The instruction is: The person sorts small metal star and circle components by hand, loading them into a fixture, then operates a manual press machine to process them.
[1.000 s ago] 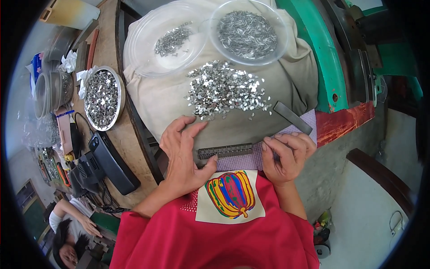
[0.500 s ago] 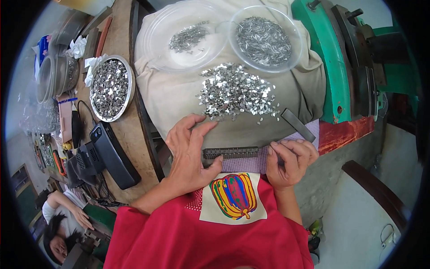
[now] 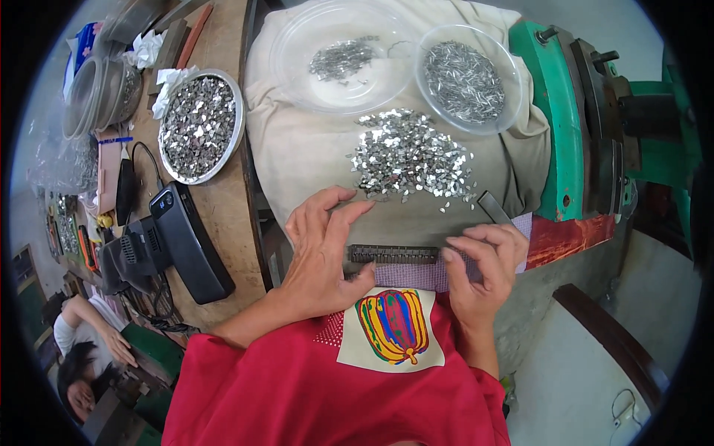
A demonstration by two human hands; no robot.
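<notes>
On the wooden desk (image 3: 232, 223) at left: a black boxy device (image 3: 192, 245), crumpled white tissue (image 3: 146, 50), a reddish strip (image 3: 195, 36). Nearby: stacked clear tubs (image 3: 85, 104), a blue packet (image 3: 79, 46). At right, a green machine (image 3: 561, 152) beside a red surface (image 3: 573, 241). At lower left, another person (image 3: 71, 327) in a white top.

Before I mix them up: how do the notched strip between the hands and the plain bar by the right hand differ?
Surface: the notched strip has a row of small divisions; the plain bar looks smooth.
Pose: the strip lies crosswise between the left hand and right hand; the bar slants.
View: the strip shows nearly whole; the bar's near end is hidden behind the right hand.
Both are grey, long and narrow.
</notes>
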